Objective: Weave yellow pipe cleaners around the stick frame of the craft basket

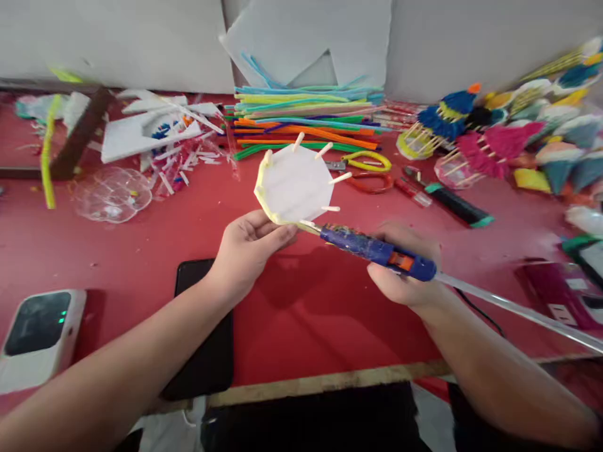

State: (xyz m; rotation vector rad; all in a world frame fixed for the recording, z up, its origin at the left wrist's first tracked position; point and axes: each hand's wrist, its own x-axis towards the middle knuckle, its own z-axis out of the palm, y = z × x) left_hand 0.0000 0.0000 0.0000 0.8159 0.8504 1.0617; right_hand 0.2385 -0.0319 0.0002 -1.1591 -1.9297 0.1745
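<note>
White many-sided disc [298, 184], yellow-edged, is pinched by left hand [249, 251]; right hand [407, 263] grips glue gun [362, 246].

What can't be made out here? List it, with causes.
All in the head view:
- Handle of the blue glue gun: covered by the right hand.
- Back of the flat white disc: faces away.
- Middle of the black rectangular phone: behind the left forearm.
- End of the clear glue stick: past right edge.
</note>
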